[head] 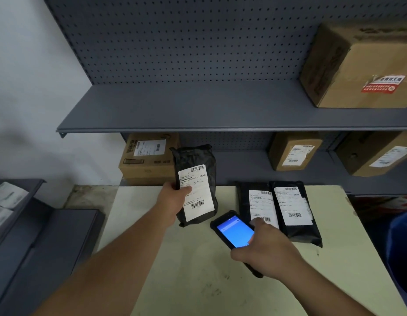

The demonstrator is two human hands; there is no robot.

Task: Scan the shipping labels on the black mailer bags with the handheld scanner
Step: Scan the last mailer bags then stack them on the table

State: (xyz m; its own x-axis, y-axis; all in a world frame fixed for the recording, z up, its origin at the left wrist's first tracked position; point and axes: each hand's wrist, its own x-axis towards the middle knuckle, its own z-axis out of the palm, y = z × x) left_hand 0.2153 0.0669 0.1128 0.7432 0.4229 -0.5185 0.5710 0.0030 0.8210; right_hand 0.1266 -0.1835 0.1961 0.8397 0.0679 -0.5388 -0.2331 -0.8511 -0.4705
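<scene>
My left hand (pixel 172 199) grips a black mailer bag (pixel 193 156) by its left edge and holds it upright above the table, its white shipping label (pixel 196 192) facing me. My right hand (pixel 266 249) holds the handheld scanner (pixel 232 231), a black phone-like device with a lit blue screen, just below and right of that bag. Two more black mailer bags lie flat and overlapping on the table: one (pixel 245 197) partly under the other (pixel 298 229), both with labels up.
The pale table (pixel 198 270) stands against grey pegboard shelving (pixel 198 106). Cardboard boxes sit on the shelves: one (pixel 147 160) behind the held bag, others at right (pixel 293 151) and upper right (pixel 357 65). Grey shelving with papers is at left (pixel 15 201).
</scene>
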